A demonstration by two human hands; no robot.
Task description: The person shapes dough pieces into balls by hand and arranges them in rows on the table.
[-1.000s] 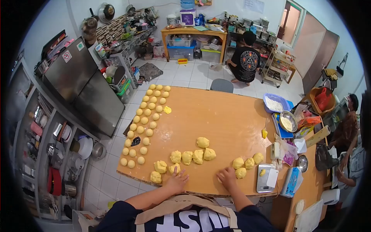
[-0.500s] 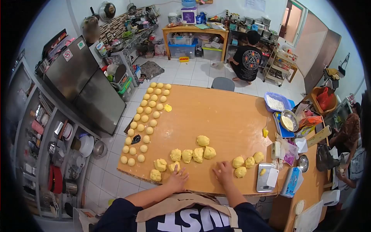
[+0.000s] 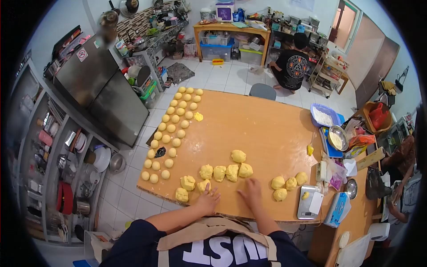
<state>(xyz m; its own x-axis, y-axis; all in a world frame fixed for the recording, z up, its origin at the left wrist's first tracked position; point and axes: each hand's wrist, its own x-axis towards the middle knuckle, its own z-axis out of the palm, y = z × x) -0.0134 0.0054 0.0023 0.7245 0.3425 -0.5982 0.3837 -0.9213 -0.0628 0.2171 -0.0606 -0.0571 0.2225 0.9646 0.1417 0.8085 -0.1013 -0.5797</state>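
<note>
My left hand (image 3: pixel 208 201) lies at the near edge of the wooden table with fingers spread, its fingertips at a rough yellow dough lump (image 3: pixel 203 185). Just left of it sit two more lumps, one being the dough lump (image 3: pixel 181 194) closest to the edge. My right hand (image 3: pixel 251 193) rests on the tabletop, fingers loosely bent and apart, holding nothing. Beyond it are a row of dough lumps (image 3: pixel 232 172) and a single dough lump (image 3: pixel 238 155) behind them. To its right lies a cluster of dough pieces (image 3: pixel 278 182).
Rows of smooth dough balls (image 3: pixel 175 119) line the table's left side, with a dark scrap (image 3: pixel 160 152) among them. A scale (image 3: pixel 307 205), wipes pack (image 3: pixel 336 209), metal bowl (image 3: pixel 338 137) and flour basket (image 3: pixel 323 116) stand right. A person (image 3: pixel 291 62) squats at the back.
My right hand has moved left, away from the right cluster and closer to the middle lumps. My left hand stays by the same lump. The whole view has shifted slightly.
</note>
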